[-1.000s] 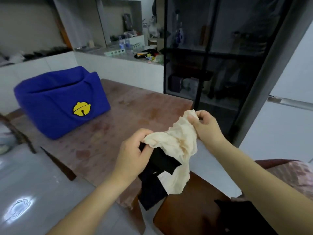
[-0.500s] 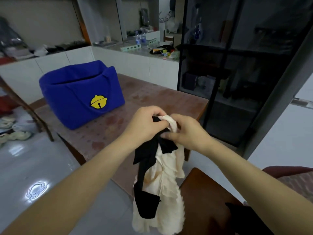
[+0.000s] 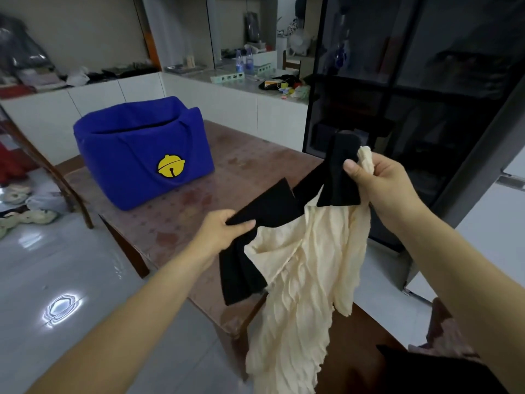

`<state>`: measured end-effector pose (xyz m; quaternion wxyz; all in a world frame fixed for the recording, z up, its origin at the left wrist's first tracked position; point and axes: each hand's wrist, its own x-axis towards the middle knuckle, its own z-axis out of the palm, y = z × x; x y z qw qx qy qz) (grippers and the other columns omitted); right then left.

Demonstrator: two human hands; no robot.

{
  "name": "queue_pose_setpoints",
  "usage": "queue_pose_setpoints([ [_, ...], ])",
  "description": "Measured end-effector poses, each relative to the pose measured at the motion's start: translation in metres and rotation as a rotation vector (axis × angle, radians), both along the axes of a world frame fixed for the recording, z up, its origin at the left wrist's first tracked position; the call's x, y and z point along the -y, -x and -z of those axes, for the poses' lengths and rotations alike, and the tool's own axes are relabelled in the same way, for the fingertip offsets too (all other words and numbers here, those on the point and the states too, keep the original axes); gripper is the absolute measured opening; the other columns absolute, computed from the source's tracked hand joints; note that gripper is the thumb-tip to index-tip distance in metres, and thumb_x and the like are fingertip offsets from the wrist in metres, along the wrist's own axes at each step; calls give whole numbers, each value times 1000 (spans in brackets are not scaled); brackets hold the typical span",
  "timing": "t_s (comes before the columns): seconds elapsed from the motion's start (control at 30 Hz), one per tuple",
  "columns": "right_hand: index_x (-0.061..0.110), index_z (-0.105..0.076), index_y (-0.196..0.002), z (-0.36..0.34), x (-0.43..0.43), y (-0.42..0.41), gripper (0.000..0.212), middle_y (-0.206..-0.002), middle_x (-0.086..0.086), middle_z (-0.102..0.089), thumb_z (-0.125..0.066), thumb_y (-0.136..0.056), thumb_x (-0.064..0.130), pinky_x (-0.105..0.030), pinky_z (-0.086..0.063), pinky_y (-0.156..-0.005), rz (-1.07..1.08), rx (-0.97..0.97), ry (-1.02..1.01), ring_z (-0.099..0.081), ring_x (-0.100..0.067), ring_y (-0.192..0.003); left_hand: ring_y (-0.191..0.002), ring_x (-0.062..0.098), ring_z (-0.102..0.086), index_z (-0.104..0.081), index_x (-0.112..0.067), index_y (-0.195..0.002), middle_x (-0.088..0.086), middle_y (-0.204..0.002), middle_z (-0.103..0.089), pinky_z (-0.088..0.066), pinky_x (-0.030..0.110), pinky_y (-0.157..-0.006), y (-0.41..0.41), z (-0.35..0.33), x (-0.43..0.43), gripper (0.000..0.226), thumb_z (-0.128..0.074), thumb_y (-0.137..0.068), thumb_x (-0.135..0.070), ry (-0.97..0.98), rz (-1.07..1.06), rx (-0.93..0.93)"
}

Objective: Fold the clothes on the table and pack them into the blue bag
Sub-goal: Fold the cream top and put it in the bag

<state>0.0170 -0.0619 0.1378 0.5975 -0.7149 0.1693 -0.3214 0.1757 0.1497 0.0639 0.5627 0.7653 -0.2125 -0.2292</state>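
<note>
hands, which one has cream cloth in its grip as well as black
The right hand: it pinches a black strap together with a bunch of the cream cloth. The left hand grips black fabric only.

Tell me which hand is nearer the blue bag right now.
Left. The left hand grips the cream and black garment over the table, to the right of the blue bag. The right hand pinches the garment's top farther right, beyond the table's edge.

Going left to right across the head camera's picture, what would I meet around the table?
First the blue bag → left hand → cream garment with black straps, held up by both hands → right hand.
</note>
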Motion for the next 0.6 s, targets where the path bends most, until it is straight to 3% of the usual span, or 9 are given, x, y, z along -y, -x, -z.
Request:
queue_pose_setpoints([
  [0.07, 17, -68, -88, 4, 5, 4, 36, -86, -4, -71, -70, -65, 44, -38, -54, -75, 9, 17, -119, -68, -22, -85, -69, 23, -65, -69, -6, -87, 9, -76, -72, -54, 30, -66, -5, -12, -6, 18, -75, -75, -18, 61, 21, -165],
  [0.2, 20, -69, -88, 11, 14, 12, 51, -87, -3, -71, -73, -51, 55, -35, -54, -71, 15, 34, -221, -68, -21, -85, -84, 26, -65, -67, -4, -102, 13, -94, -70, -52, 40, -83, -11, -22, -14, 49, -68, -70, -40, 111, 113, -451],
  [0.3, 20, -68, -89, 12, 17, 14, 48, -88, -2, -71, -72, -54, 52, -33, -56, -71, 5, 72, -241, -69, -19, -86, -87, 25, -68, -67, -8, -105, 12, -97, -70, -49, 47, -91, -12, -22, -14, 32, -61, -81, -28, 220, 190, -654],
  [0.4, 22, -68, -90, 9, 20, 17, 42, -89, 0, -72, -71, -58, 48, -36, -56, -76, -4, 130, -265, -69, -18, -87, -92, 25, -68, -71, -8, -101, 14, -102, -70, -48, 43, -93, -10, -18, -12, 24, -58, -83, -19, 192, 284, -666],
  [0.5, 22, -67, -91, 8, 23, 18, 39, -90, 1, -72, -70, -62, 46, -37, -55, -79, -5, 152, -251, -68, -19, -89, -96, 26, -68, -73, -9, -99, 14, -109, -69, -54, 43, -86, -10, -13, -11, 26, -69, -74, -18, 162, 276, -751],
  [0.6, 19, -65, -97, 8, 26, 21, 40, -93, -1, -71, -70, -67, 45, -38, -55, -83, -32, 183, -255, -67, -20, -91, -93, 27, -70, -74, -7, -96, 15, -103, -71, -58, 45, -77, -14, -10, -12, 57, -93, -43, -10, 394, 253, -860],
])
